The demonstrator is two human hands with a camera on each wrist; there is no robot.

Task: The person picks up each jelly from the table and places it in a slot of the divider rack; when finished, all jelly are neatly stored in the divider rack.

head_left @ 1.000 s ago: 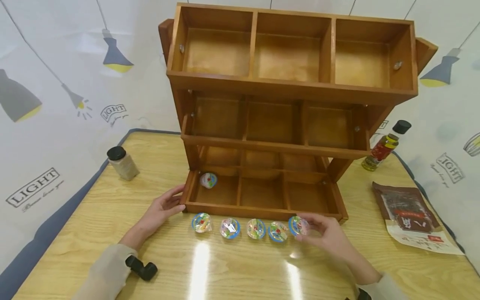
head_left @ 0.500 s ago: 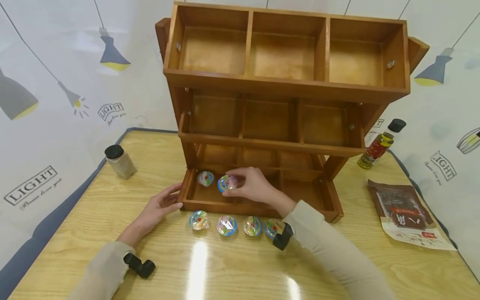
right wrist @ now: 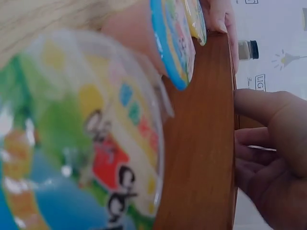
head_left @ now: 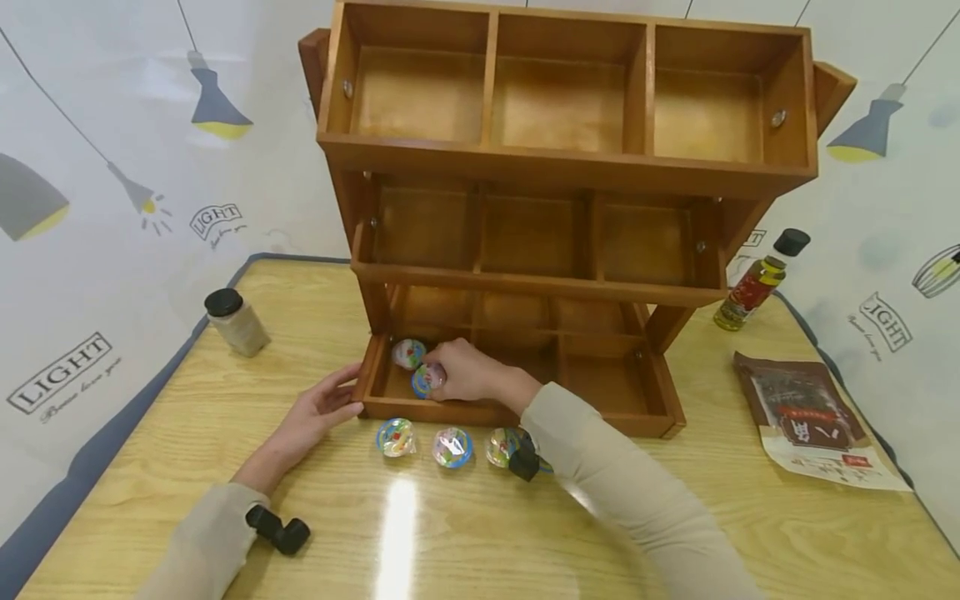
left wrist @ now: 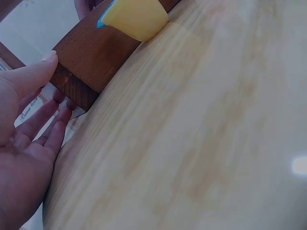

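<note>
My right hand (head_left: pixel 467 372) pinches a small jelly cup (head_left: pixel 424 382) with a printed, blue-rimmed lid. It is inside the bottom-left compartment of a brown wooden rack (head_left: pixel 510 283). Close beside it sits another jelly cup (head_left: pixel 408 353), against the compartment's back left corner. At the rack's lower left end, my left hand (head_left: pixel 318 414) touches the corner, thumb at the front and relaxed fingers along the side. A row of jelly cups lies before the rack: one at left (head_left: pixel 395 437), one in the middle (head_left: pixel 452 447), and others partly behind my right wrist camera.
A black-lidded spice jar (head_left: pixel 237 322) stands left of the rack. To the right are an oil bottle (head_left: pixel 759 283) and a brown-and-white packet (head_left: pixel 813 421). Two upper tiers of the rack overhang the bottom one.
My right hand has picked up the rightmost jelly cup from the row and carried it left into the bottom-left compartment. My left hand has stayed at the rack's corner.
</note>
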